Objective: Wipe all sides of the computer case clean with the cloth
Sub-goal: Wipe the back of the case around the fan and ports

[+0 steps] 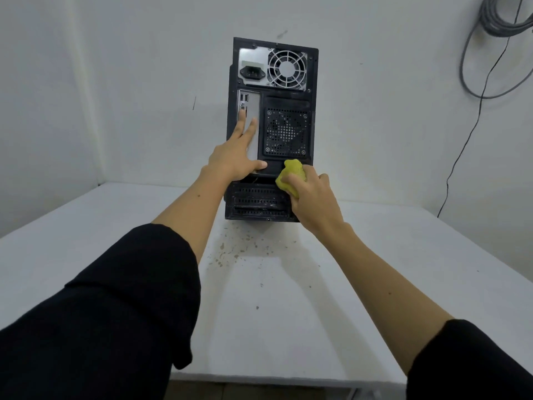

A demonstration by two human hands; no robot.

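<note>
A black computer case (288, 131) stands upright on the white table (115, 241), its rear panel with fan grilles and ports facing me. My left hand (236, 154) lies flat with fingers spread against the left part of that panel, over the silver port plate. My right hand (311, 200) grips a bunched yellow cloth (291, 174) and presses it on the lower right of the rear panel, just above the expansion slots. The case's other sides are hidden from me.
Brownish specks of dirt (239, 249) are scattered on the table just in front of the case. White walls close in behind and to the left. A grey coiled cable (496, 21) hangs on the wall at upper right, with a thin black cord (461, 151) running down.
</note>
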